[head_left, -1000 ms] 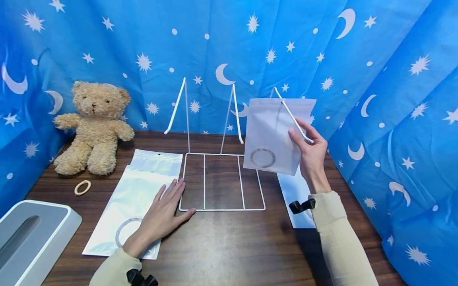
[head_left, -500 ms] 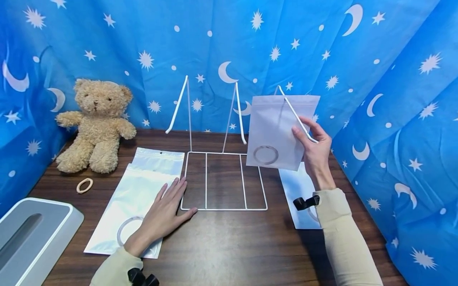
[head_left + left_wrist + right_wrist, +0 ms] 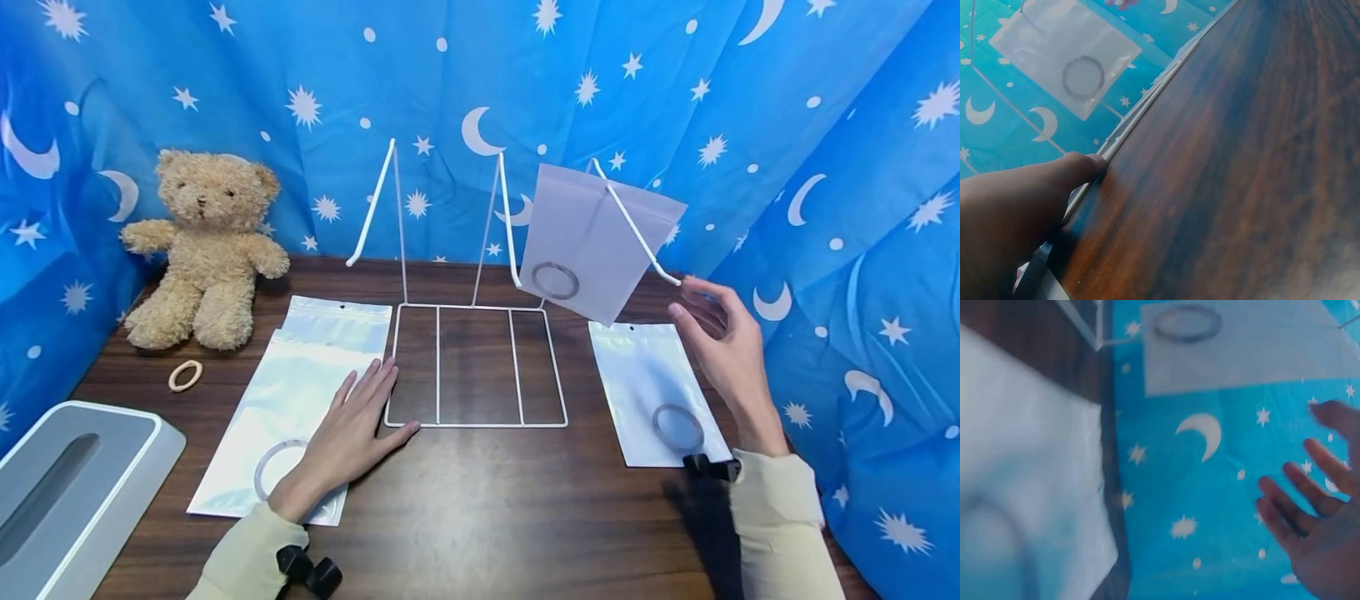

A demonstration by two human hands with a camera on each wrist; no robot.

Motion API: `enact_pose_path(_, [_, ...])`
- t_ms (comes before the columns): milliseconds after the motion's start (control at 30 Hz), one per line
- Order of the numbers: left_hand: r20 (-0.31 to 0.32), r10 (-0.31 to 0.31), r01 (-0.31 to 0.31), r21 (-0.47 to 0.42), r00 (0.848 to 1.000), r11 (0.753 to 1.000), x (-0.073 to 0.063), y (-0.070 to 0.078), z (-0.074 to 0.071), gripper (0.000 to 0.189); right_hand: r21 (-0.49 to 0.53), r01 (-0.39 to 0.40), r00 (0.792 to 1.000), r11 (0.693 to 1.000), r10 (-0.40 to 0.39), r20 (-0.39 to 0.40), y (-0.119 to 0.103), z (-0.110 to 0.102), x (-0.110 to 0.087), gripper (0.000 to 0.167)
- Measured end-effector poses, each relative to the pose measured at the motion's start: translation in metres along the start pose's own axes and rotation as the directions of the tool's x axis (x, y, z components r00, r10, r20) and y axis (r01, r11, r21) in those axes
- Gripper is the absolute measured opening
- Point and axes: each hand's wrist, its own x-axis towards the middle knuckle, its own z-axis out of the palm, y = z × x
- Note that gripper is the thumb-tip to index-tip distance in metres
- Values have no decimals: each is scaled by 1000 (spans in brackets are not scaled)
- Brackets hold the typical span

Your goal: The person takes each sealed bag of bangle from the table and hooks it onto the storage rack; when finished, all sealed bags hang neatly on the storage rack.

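Note:
A white wire rack (image 3: 477, 426) stands on the table, with three arms rising at its back. From its right arm hangs a translucent zip bag (image 3: 577, 217) with a ring inside, tilted. My right hand (image 3: 731, 354) is by the tip of that arm, fingers loosely spread with nothing between them; whether a fingertip touches the tip I cannot tell. In the right wrist view the right hand (image 3: 1329, 506) is apart from the bag. My left hand (image 3: 352, 433) lies flat, its fingers on the rack's left base wire and its palm over the zip bags (image 3: 255, 417) at left.
Another zip bag (image 3: 637, 375) with a ring inside lies at right below the hanging one. A teddy bear (image 3: 213, 250) sits at the back left, near a small wooden ring (image 3: 185, 376). A grey and white box (image 3: 97, 500) stands at front left. A blue curtain (image 3: 435, 83) closes off the back.
My right hand has let go of the hanging bag and moved right and down to the arm's tip. The bag now tilts on the arm. My left hand keeps its place on the rack.

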Motion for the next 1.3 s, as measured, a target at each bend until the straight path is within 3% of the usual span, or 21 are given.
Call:
enact_pose_path(100, [6, 0, 0, 4, 1000, 1000, 0, 0, -2, 92, -153, -41, 999, 987, 42, 2, 10, -8, -17, 46])
enact_pose_path(233, [13, -3, 3, 1, 1000, 1000, 0, 0, -2, 91, -249, -60, 998, 967, 60, -5, 25, -12, -34, 43])
enact_pose_path(367, [16, -7, 7, 1, 1000, 1000, 0, -1, -1, 91, -372, -45, 996, 927, 71, 55, 45, -8, -44, 41])
enact_pose_path(567, [4, 8, -8, 8, 1000, 1000, 0, -3, 0, 92, -576, -113, 953, 809, 253, 169, 67, 0, -50, 61])
enact_pose_path(733, [-3, 9, -9, 17, 1000, 1000, 0, -4, 1, 92, -632, -124, 923, 765, 323, 210, 74, 4, -46, 73])
enact_pose_path(867, [4, 1, -1, 27, 1000, 1000, 1, -3, 1, 92, -617, -128, 918, 777, 327, 222, 79, 5, -43, 72])
enact_pose_path(1067, [6, -4, 4, 36, 1000, 999, 2, -2, 0, 92, -469, -124, 956, 874, 232, 180, 89, 4, -42, 40])
enact_pose_path(1167, [9, -7, 6, 32, 1000, 999, 2, -2, 0, 92, -408, -132, 967, 903, 207, 146, 91, -1, -43, 27])
enact_pose_path(1233, [14, -10, 10, 29, 1000, 1000, 1, -2, 1, 91, -366, -165, 960, 916, 234, 154, 91, -5, -44, 25])
enact_pose_path(1300, [15, -13, 13, 26, 1000, 1000, 0, -2, 1, 91, -317, -209, 940, 925, 280, 196, 91, -10, -46, 31])
